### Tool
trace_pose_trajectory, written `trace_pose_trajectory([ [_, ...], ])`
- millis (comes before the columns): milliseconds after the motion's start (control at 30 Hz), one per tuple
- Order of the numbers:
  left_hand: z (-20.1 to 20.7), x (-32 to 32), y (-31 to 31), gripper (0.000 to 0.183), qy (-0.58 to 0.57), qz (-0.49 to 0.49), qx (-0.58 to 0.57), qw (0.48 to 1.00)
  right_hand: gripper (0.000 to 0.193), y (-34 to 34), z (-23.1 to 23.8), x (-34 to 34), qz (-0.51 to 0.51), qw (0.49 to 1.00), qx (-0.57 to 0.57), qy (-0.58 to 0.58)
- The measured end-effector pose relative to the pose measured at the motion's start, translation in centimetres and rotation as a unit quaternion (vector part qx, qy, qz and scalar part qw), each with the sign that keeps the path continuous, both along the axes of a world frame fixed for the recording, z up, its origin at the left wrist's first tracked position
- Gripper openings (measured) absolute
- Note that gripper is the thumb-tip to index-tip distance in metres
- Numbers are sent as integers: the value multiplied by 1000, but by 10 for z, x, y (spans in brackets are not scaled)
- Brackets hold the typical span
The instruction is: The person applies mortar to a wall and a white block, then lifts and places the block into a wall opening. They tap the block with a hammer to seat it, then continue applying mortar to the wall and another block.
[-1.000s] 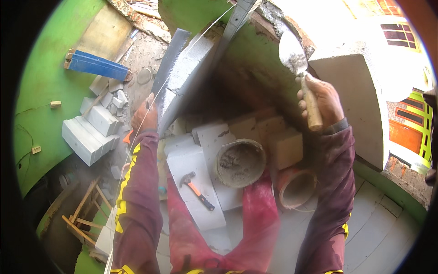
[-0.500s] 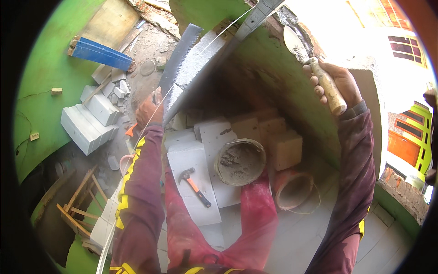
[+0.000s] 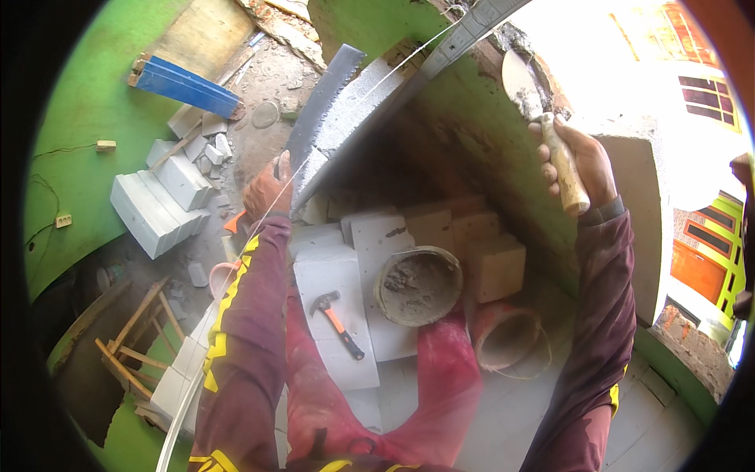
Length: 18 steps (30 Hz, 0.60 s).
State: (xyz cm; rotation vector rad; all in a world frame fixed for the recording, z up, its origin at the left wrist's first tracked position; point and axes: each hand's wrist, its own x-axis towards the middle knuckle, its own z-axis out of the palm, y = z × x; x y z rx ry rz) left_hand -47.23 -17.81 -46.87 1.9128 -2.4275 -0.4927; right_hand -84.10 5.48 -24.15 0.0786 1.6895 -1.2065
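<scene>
My left hand (image 3: 268, 187) is closed round a hand saw (image 3: 324, 98), its toothed grey blade pointing up and away beside the top of a pale block wall (image 3: 354, 98). A bit of orange shows below that fist. My right hand (image 3: 583, 157) grips the wooden handle of a trowel (image 3: 521, 85); the trowel's blade, smeared with mortar, lies at the broken wall edge (image 3: 550, 82). Between my arms, a round bucket of grey mortar (image 3: 418, 285) stands on pale blocks. A hammer (image 3: 338, 324) with an orange and black handle rests on a block near my legs.
A taut white string (image 3: 377, 85) crosses above the wall and my left arm. A reddish bucket (image 3: 507, 338) stands right of my legs. White blocks (image 3: 157, 208), rubble, a blue beam (image 3: 187, 88) and a wooden frame (image 3: 138, 338) lie left. A big pale block (image 3: 629, 212) is by my right forearm.
The whole view has shifted slightly, with most things a little further right and down. My right hand and the trowel handle have tipped slightly; both tools remain held.
</scene>
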Motion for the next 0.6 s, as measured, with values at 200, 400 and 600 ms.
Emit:
trace_pose_trajectory([
  [200, 0, 0, 0, 51, 3, -1, -7, 1000, 42, -2, -9, -8, 23, 998, 62, 11],
  [400, 3, -2, 0, 50, -17, 3, 6, 1000, 41, 5, -4, -9, -19, 999, -21, 33],
  [600, -1, -1, 1, 50, -8, -2, -14, 1000, 41, 4, -8, -15, 13, 1000, -4, 21],
])
